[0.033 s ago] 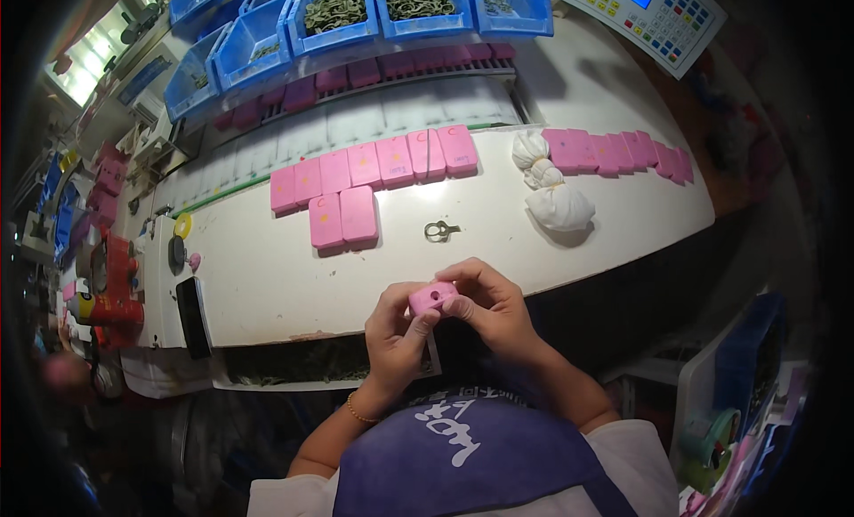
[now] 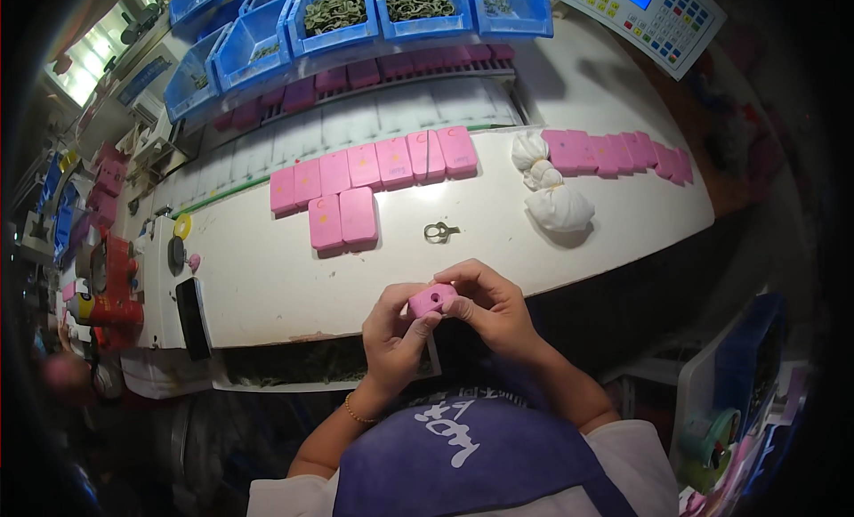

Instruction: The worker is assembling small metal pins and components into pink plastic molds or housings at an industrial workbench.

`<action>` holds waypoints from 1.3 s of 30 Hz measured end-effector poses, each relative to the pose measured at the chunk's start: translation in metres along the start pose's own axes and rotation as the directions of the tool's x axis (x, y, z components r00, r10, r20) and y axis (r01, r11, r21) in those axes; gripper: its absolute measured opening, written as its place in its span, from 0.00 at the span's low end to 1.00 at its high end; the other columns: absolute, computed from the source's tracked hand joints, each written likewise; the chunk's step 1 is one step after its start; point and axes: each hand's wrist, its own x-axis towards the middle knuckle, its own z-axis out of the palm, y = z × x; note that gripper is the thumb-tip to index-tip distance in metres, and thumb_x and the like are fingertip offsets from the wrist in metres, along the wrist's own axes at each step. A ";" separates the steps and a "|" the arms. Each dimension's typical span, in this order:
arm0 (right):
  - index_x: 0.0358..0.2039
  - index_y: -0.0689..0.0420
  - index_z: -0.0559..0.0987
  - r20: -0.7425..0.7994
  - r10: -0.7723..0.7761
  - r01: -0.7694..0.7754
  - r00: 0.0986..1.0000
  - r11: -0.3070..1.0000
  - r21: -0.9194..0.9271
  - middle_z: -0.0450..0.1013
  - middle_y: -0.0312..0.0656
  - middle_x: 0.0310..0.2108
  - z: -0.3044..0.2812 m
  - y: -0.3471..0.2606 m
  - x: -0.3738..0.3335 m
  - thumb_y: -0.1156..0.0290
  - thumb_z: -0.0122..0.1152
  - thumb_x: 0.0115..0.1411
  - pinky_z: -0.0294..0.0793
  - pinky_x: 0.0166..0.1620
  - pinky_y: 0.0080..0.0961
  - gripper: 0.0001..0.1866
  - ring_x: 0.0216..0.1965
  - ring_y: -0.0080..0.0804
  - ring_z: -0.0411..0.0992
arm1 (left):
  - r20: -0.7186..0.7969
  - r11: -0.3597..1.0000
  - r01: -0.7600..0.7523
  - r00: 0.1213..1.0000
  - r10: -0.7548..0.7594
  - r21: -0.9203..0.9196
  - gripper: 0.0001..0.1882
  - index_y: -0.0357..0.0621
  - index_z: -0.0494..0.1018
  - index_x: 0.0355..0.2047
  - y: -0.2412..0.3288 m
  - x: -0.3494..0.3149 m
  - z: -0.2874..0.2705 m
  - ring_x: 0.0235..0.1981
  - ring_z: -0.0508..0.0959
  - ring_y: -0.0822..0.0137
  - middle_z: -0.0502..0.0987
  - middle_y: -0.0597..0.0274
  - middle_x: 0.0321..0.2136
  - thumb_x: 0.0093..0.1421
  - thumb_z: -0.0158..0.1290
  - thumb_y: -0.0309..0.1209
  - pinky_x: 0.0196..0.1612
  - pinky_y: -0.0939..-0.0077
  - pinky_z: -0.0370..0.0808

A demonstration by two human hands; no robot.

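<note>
Both hands hold a small pink rubber mould (image 2: 435, 299) at the table's front edge, its round dark hole turned up toward me. My left hand (image 2: 394, 333) grips its left side, thumb along the near edge. My right hand (image 2: 490, 306) pinches its right side between thumb and fingers. Beyond them on the table lies a small olive-green piece with ring-like loops (image 2: 439, 232). Farther left, two pink moulds (image 2: 359, 216) sit side by side in front of a row of similar moulds (image 2: 362, 166).
White cloth bundles (image 2: 559, 207) stand on the right, beside another row of pink moulds (image 2: 614, 151). Blue bins (image 2: 334, 38) with olive-green pieces line the back. A keypad device (image 2: 654, 19) is at the far right. A black phone-like slab (image 2: 192, 318) lies at the left edge.
</note>
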 end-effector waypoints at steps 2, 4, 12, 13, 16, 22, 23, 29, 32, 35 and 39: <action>0.51 0.60 0.76 0.107 -0.005 0.019 0.994 0.991 -0.129 0.74 0.37 0.42 -0.007 -0.006 0.007 0.76 0.66 0.61 0.74 0.45 0.22 0.17 0.40 0.20 0.73 | 0.031 0.994 -0.041 0.999 0.038 0.097 0.14 0.36 0.72 0.48 0.001 0.007 -0.008 0.46 0.78 0.66 0.77 0.51 0.45 0.63 0.59 0.27 0.50 0.72 0.76; 0.53 0.59 0.76 0.060 -0.160 0.168 0.985 0.851 -0.497 0.74 0.38 0.42 -0.007 -0.021 0.013 0.78 0.66 0.60 0.75 0.43 0.23 0.20 0.39 0.22 0.74 | -0.016 0.801 -0.299 0.933 0.358 0.519 0.17 0.36 0.74 0.46 0.002 0.013 -0.016 0.44 0.80 0.56 0.78 0.46 0.44 0.56 0.63 0.22 0.49 0.66 0.77; 0.47 0.61 0.77 -0.101 -0.669 0.241 0.736 0.399 -0.885 0.75 0.48 0.46 -0.106 -0.062 0.057 0.75 0.69 0.56 0.70 0.52 0.36 0.18 0.48 0.44 0.72 | -0.049 0.414 -0.115 0.930 0.365 0.903 0.18 0.36 0.76 0.39 0.004 0.001 -0.072 0.46 0.78 0.47 0.79 0.45 0.45 0.47 0.67 0.22 0.50 0.58 0.75; 0.53 0.62 0.73 -0.150 -0.802 0.148 0.578 0.284 -0.947 0.72 0.51 0.51 -0.125 -0.075 0.070 0.73 0.71 0.56 0.67 0.56 0.40 0.25 0.53 0.48 0.69 | -0.021 0.372 -0.113 0.941 0.338 0.921 0.19 0.37 0.76 0.38 0.005 -0.001 -0.072 0.47 0.77 0.45 0.79 0.45 0.46 0.45 0.68 0.23 0.50 0.56 0.74; 0.66 0.64 0.57 -0.173 -0.944 -0.009 0.281 0.178 -0.984 0.61 0.58 0.60 -0.205 -0.147 0.119 0.64 0.76 0.51 0.58 0.64 0.46 0.48 0.61 0.53 0.61 | -0.011 0.390 -0.084 0.972 0.235 0.917 0.19 0.36 0.74 0.39 0.004 -0.001 -0.061 0.50 0.74 0.50 0.78 0.44 0.47 0.47 0.67 0.22 0.53 0.59 0.71; 0.68 0.66 0.51 -0.467 -0.848 0.029 0.250 0.488 -0.872 0.56 0.62 0.64 -0.305 -0.224 0.217 0.54 0.80 0.43 0.58 0.66 0.44 0.61 0.65 0.55 0.58 | -0.114 0.549 0.026 0.985 0.127 0.835 0.23 0.36 0.73 0.43 0.001 0.002 -0.064 0.47 0.72 0.48 0.75 0.47 0.45 0.46 0.68 0.23 0.52 0.57 0.70; 0.68 0.66 0.51 -0.466 -0.849 0.034 0.248 0.489 -0.872 0.56 0.62 0.64 -0.309 -0.227 0.224 0.54 0.80 0.43 0.58 0.66 0.44 0.61 0.65 0.55 0.58 | -0.115 0.548 0.024 0.985 0.132 0.836 0.23 0.36 0.73 0.43 0.002 0.003 -0.064 0.47 0.72 0.48 0.75 0.47 0.45 0.46 0.68 0.23 0.52 0.57 0.70; 0.67 0.66 0.51 -0.501 -0.839 0.013 0.213 0.515 -0.857 0.59 0.63 0.61 -0.317 -0.216 0.249 0.51 0.80 0.41 0.58 0.66 0.44 0.62 0.65 0.55 0.59 | -0.168 0.524 0.090 0.980 0.104 0.847 0.29 0.35 0.71 0.49 0.002 -0.002 -0.066 0.44 0.71 0.48 0.72 0.49 0.41 0.47 0.67 0.28 0.51 0.58 0.69; 0.67 0.67 0.50 -0.426 -0.875 0.055 0.231 0.449 -0.892 0.59 0.58 0.61 -0.339 -0.225 0.247 0.63 0.82 0.42 0.63 0.64 0.38 0.60 0.63 0.47 0.61 | -0.126 0.471 0.073 0.989 0.082 0.879 0.32 0.35 0.70 0.54 0.009 0.002 -0.062 0.44 0.70 0.47 0.72 0.47 0.40 0.50 0.67 0.31 0.51 0.56 0.67; 0.69 0.68 0.47 -0.342 -0.920 -0.102 0.193 0.328 -0.939 0.59 0.61 0.62 -0.329 -0.220 0.234 0.59 0.80 0.46 0.63 0.64 0.39 0.61 0.63 0.49 0.61 | -0.110 0.498 0.061 0.992 0.069 0.865 0.32 0.36 0.70 0.54 0.008 0.010 -0.060 0.44 0.71 0.48 0.73 0.47 0.42 0.50 0.68 0.32 0.51 0.57 0.69; 0.67 0.64 0.55 -0.027 -0.921 0.042 0.388 0.047 -0.998 0.61 0.60 0.62 -0.214 -0.145 0.181 0.64 0.72 0.55 0.59 0.65 0.39 0.46 0.65 0.52 0.59 | -0.181 0.455 0.102 0.974 0.133 0.885 0.30 0.36 0.71 0.53 0.009 0.008 -0.074 0.43 0.72 0.49 0.74 0.48 0.42 0.50 0.67 0.30 0.50 0.58 0.70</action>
